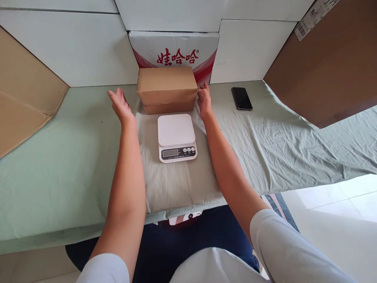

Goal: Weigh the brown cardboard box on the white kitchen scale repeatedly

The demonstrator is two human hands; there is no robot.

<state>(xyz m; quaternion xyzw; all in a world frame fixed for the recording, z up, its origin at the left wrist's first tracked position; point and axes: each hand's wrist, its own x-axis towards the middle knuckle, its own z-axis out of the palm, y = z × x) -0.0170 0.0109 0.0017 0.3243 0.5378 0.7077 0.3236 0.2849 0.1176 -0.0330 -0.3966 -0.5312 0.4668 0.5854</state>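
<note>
A person sits at a surface [73, 157] draped in pale green cloth, both bare arms stretched forward. A closed brown cardboard box [167, 89] rests on the cloth at the far middle, its long axis running left to right, one long side facing the person, its flat top level. The right hand [204, 100] is open, fingers together, its palm at the box's right end, touching or almost touching it. The left hand [120, 104] is open with fingers loosely spread, palm turned toward the box's left end but clearly apart from it, holding nothing. Just in front of the box sits a white digital kitchen scale [176, 136], its display and buttons toward the person. A black phone [241, 98] lies flat to the right, well apart from the box. Behind the box stands a white carton with red lettering [176, 49].
</note>
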